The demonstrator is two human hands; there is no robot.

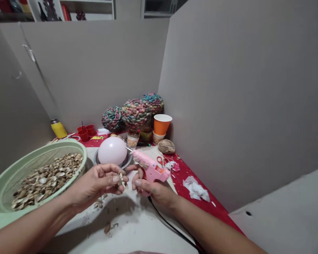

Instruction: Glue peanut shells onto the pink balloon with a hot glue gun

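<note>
Between the fingertips of my left hand (106, 179) is a small cluster of shells (121, 178), partly covered by the fingers. My right hand (155, 190) is wrapped round the grip of a pink glue gun (151, 165), whose metal nozzle points up and left toward a pale pink balloon (112, 151). The balloon rests in a grey bowl (129, 161) just beyond my hands. A black cord (169, 223) runs from the glue gun's grip down to the right. Loose shell bits (107, 228) lie on the white board (137, 233) below my hands.
At left stands a green basket (76, 148) heaped with shells (50, 180). Behind are colourful shell-covered balls (136, 113), an orange cup (162, 125), red cups (83, 134) and a yellow bottle (58, 129). Twine (166, 146), red-handled scissors (159, 160) and crumpled tissue (196, 188) lie rightward. Grey panels enclose the table.
</note>
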